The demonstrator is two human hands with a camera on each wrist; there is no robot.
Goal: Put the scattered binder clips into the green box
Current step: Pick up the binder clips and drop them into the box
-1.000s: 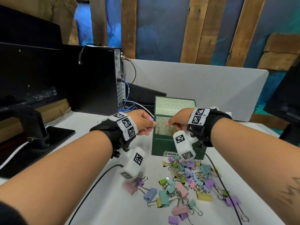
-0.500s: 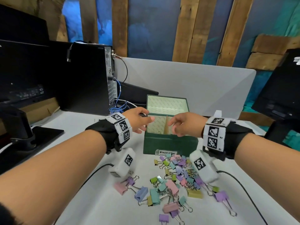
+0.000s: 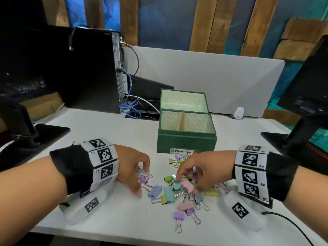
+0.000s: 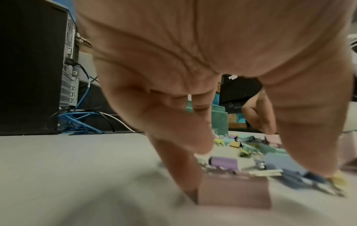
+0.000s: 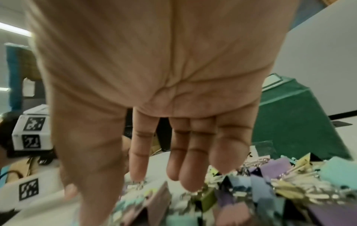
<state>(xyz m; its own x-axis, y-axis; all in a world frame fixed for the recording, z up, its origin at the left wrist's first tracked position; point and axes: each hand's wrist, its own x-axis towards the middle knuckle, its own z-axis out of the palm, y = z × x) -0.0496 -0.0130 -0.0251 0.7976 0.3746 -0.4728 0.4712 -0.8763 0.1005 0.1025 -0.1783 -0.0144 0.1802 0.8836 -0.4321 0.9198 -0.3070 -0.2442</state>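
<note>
The green box [image 3: 186, 140] stands open on the white table [image 3: 99, 132], its lid upright behind it and a divider inside. Several pastel binder clips [image 3: 169, 193] lie scattered in front of it. My left hand [image 3: 142, 181] reaches down at the pile's left edge with spread fingers and holds nothing. In the left wrist view its fingers [image 4: 179, 165] stand beside a pink clip [image 4: 233, 191], touching its side. My right hand [image 3: 188, 182] hovers over the middle of the pile. Its fingers [image 5: 189, 168] hang straight down just above the clips [image 5: 270, 175], holding nothing. The box's side [image 5: 301, 122] shows to the right.
A black computer tower [image 3: 95, 68] with blue cables [image 3: 129, 107] stands at the back left. Monitor bases sit at the left [image 3: 44, 137] and right [image 3: 276, 137]. A grey partition [image 3: 213, 77] closes the back. A small white device [image 3: 238, 113] sits right of the box.
Both hands have come back from over the green box and dropped to the clip pile near me. The left hand no longer holds the clip it had a second ago.
</note>
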